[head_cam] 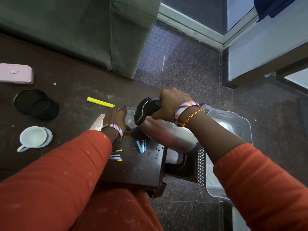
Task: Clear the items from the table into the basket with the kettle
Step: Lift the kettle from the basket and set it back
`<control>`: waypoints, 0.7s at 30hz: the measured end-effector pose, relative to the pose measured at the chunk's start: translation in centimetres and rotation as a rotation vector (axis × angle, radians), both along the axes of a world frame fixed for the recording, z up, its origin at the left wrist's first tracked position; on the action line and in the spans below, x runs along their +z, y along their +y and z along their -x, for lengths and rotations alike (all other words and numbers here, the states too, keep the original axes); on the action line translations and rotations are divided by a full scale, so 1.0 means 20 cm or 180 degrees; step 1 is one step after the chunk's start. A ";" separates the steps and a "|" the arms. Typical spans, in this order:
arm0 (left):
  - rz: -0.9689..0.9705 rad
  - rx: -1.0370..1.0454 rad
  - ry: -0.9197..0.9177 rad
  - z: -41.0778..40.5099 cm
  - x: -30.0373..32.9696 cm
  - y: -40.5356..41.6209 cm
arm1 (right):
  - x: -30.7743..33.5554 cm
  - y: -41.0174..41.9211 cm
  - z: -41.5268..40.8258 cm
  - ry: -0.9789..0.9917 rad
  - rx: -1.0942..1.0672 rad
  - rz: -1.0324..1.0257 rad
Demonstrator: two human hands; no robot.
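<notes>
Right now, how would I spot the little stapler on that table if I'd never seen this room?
Start at the dark table and find the steel kettle held by the right hand at its right end. Just below the kettle's body, near the table's front corner, lies the stapler. It is the only bright blue thing there, small and wedge-shaped.

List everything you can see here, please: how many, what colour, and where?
kettle: one, steel with black lid, tilted at table's right edge
basket: one, clear grey, on floor right of table
mug: one, white, table's left
stapler: one, blue, near table's front
yellow clip: one, table's middle
black lids: two, overlapping, left
pink case: one, far left
table: one, dark brown
sofa: one, green, behind
left hand: on table
right hand: gripping kettle handle
</notes>
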State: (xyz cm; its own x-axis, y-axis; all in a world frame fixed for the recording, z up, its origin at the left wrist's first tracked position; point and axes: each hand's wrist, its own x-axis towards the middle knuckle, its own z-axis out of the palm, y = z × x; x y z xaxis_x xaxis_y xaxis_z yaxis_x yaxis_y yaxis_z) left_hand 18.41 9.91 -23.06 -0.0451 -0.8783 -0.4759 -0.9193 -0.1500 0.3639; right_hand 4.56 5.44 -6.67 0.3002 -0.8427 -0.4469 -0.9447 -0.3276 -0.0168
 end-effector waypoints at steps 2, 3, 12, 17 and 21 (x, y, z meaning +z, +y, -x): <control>0.0012 -0.0031 -0.0042 0.00 -0.01 0.00 | -0.01 0.00 0.00 -0.0015 -0.0007 -0.0014; 0.0025 -0.0043 -0.0061 0.00 -0.01 0.00 | -0.01 0.00 0.00 -0.0023 -0.0009 -0.0011; 0.0131 -0.0239 -0.0262 0.00 -0.07 -0.02 | -0.01 0.01 0.03 -0.0163 -0.0092 0.0035; 0.0081 -0.0344 -0.0098 -0.02 -0.08 -0.03 | -0.02 0.04 0.14 -0.0306 -0.0379 0.0019; -0.0035 -0.0211 0.0330 -0.07 -0.07 -0.03 | 0.01 0.08 0.27 -0.0652 -0.0686 -0.0055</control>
